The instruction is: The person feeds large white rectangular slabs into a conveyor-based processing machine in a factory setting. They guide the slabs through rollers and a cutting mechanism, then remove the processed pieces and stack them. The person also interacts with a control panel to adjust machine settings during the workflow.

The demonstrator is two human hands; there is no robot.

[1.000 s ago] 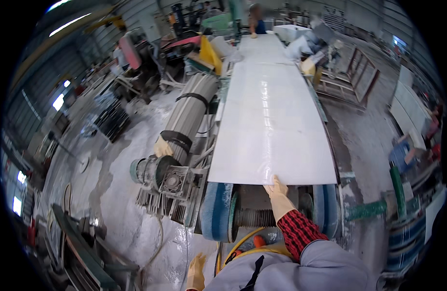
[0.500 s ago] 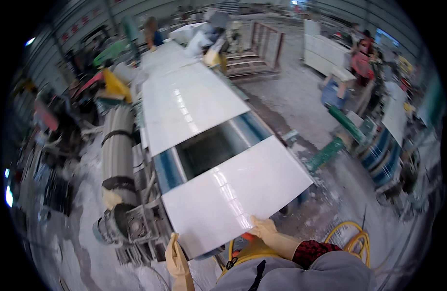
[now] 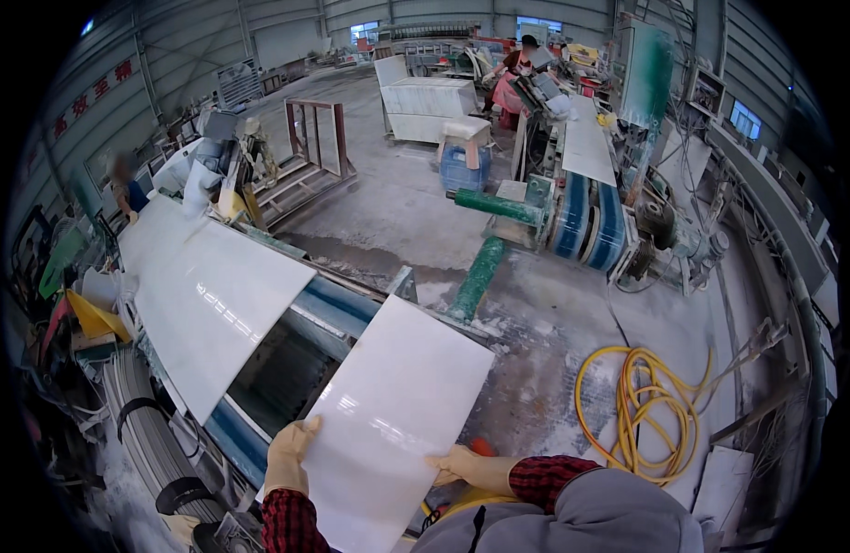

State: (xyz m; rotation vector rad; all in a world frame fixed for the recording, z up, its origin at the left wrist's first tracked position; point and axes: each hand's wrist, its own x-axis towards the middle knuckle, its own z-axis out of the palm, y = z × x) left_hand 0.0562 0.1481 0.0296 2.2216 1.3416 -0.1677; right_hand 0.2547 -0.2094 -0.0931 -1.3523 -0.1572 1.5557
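Observation:
A glossy white slab (image 3: 394, 396) lies tilted in front of me, its far end over the near part of a conveyor with blue belts (image 3: 336, 302). My left hand (image 3: 290, 455), in a cream rubber glove, is closed on the slab's left edge, thumb on top. On the opposite edge, my right hand (image 3: 458, 466) grips it in a matching glove; the fingers beneath are hidden. Farther along the conveyor rests another glossy white slab (image 3: 219, 293). Between the two slabs a dark opening (image 3: 287, 370) shows in the machine frame.
A coiled yellow hose (image 3: 646, 415) lies on the floor at right. Green rollers (image 3: 478, 276) stick out beyond the slab, near a second blue-belt conveyor (image 3: 586, 221). Bundled grey strips (image 3: 144, 433) stand at left. One person (image 3: 123, 189) is at the far left, another (image 3: 514, 78) at the back.
My view has swung to the right. The near slab has turned and shifted relative to the conveyor. My left hand has moved up along its left edge; my right hand still holds the right side.

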